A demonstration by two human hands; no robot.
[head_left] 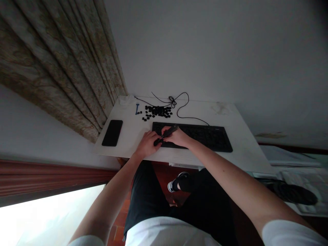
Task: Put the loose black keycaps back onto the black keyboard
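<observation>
Head view: right fingers (166, 129) shut on a black tool (170, 132), left fingers (154, 136) curled round an unclear black piece (156, 142).

Landmark: a white desk (246, 143), seen at a slant
Phone: a black smartphone (112, 133), lying flat near the desk's left end
Cloth: a white cloth (126, 101), on the desk's far left corner
Curtain: a beige patterned curtain (58, 75), hanging in folds just past the desk's left end
Wall: a plain white wall (217, 51), rising behind the desk's far edge
Floor: red tiles (119, 222), below the desk's near edge
Papers: white papers (294, 159), well beyond the desk's right end
</observation>
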